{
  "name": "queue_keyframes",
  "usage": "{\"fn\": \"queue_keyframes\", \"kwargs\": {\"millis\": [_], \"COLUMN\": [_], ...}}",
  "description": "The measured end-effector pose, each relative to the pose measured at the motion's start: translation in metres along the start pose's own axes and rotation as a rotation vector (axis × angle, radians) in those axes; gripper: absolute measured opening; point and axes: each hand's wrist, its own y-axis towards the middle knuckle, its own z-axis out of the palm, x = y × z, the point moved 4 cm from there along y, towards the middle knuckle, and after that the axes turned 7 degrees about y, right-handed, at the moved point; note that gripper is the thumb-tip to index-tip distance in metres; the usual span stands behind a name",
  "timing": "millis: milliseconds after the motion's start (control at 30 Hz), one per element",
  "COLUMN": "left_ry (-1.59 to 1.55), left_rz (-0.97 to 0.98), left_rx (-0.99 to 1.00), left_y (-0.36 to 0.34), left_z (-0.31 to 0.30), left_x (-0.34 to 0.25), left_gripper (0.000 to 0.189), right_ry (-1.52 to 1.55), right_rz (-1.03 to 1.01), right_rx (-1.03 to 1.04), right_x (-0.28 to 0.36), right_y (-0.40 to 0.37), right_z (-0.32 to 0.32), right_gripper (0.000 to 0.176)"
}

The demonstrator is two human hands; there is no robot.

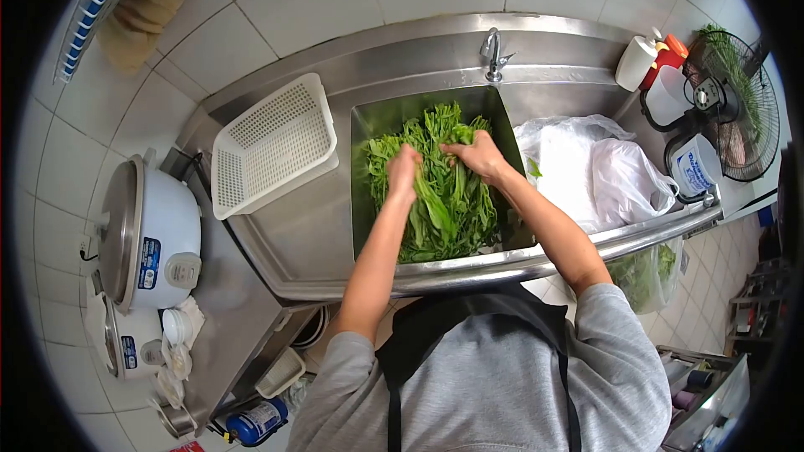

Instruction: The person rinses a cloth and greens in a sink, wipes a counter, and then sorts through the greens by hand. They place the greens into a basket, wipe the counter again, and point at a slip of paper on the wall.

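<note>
Leafy greens [444,209] fill most of the steel sink basin [361,130], their long stems and leaves heaped in the middle. My left hand [404,172] is closed around some of the greens on the left of the heap. On the upper right of it, my right hand [477,156] grips more leaves between thumb and fingers. Both hands are inside the basin's outline, a short way apart. Behind the basin a chrome faucet [493,54] stands on the sink's back ledge; I cannot make out any water running from it.
A white perforated basket [276,151] sits on the left drainboard. Plastic bags [628,176] lie on the right one, near a white tub [693,166], bottles [638,60] and a fan [737,100]. Rice cookers [172,226] stand far left. A bag of greens [645,276] is below the sink's front edge.
</note>
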Motion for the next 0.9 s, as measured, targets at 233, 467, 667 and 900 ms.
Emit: {"fn": "queue_keyframes", "kwargs": {"millis": [233, 467, 667, 900], "left_ry": [0.663, 0.649, 0.708, 0.903], "left_rz": [0.38, 0.498, 0.512, 0.556], "left_rx": [0.297, 0.36, 0.405, 0.186], "left_y": [-0.045, -0.032, -0.032, -0.054], "left_z": [0.005, 0.017, 0.017, 0.014], "left_x": [-0.031, -0.014, -0.02, -0.025], "left_gripper": [0.036, 0.022, 0.025, 0.037], "right_ry": [0.128, 0.205, 0.282, 0.422], "right_rz": [0.089, 0.252, 0.322, 0.353], "right_rx": [-0.148, -0.143, -0.1, -0.084], "right_x": [-0.005, -0.009, -0.012, -0.018], "right_y": [0.011, 0.012, 0.014, 0.018], "right_z": [-0.031, -0.035, -0.035, -0.039], "right_gripper": [0.013, 0.015, 0.017, 0.019]}}
